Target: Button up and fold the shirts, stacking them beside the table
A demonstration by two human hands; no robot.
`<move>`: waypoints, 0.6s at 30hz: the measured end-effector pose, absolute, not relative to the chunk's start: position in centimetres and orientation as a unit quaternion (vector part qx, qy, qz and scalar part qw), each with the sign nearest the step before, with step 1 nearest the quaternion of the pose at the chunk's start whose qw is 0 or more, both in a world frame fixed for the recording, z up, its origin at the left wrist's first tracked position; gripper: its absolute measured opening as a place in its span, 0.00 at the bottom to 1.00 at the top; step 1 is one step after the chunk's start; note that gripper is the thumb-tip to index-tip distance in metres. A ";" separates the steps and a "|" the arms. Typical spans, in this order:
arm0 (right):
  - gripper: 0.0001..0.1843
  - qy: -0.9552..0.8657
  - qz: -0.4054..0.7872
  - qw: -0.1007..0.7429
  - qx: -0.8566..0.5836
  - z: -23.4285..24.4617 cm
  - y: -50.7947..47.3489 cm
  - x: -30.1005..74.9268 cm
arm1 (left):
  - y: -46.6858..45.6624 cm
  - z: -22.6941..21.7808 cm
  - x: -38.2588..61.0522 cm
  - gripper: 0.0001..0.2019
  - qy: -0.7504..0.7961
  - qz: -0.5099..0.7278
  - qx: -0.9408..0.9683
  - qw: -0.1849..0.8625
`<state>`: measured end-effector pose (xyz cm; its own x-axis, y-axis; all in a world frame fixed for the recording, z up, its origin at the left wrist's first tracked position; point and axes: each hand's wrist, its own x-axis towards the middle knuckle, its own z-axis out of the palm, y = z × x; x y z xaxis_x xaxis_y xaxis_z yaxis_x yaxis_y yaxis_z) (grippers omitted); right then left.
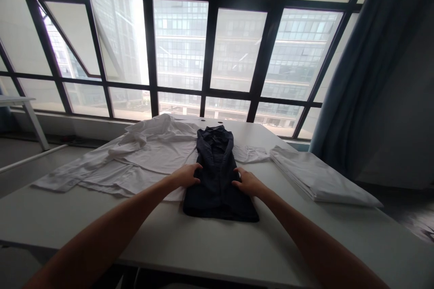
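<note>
A dark navy collared garment lies folded lengthwise on the white table, buttoned side up, its collar toward the window. My left hand rests on its left edge, and my right hand rests on its right edge. Neither hand appears to pinch the cloth. Beneath and to the left of the dark garment spreads a crumpled white shirt, one sleeve reaching out left. Its other cuff shows to the right. A neatly folded white garment lies on the table's right side.
Behind the table stands a large dark-framed window with buildings outside. A blue-grey curtain hangs at the right. A white table leg and corner stand at the far left. The near table edge runs below my forearms.
</note>
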<state>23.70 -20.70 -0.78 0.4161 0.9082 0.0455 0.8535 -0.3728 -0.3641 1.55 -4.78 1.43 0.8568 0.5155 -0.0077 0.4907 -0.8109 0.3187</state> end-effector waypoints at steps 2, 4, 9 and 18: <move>0.20 -0.559 0.086 0.161 -0.808 -0.6 -20.5 23.5 | -4.9 1.7 1.6 0.23 0.282 -0.001 0.938 0.200; 0.14 -0.577 0.082 0.153 -0.798 -0.2 -20.6 23.5 | -4.9 2.2 1.5 0.21 0.295 -0.038 0.922 0.248; 0.10 -0.606 0.155 0.148 -0.766 1.9 -22.4 23.8 | -5.4 3.7 0.8 0.13 0.230 -0.081 0.918 0.312; 0.16 -0.552 0.508 -0.023 -0.661 6.2 -26.4 22.3 | -9.8 5.2 -0.5 0.16 0.115 -0.334 0.856 0.379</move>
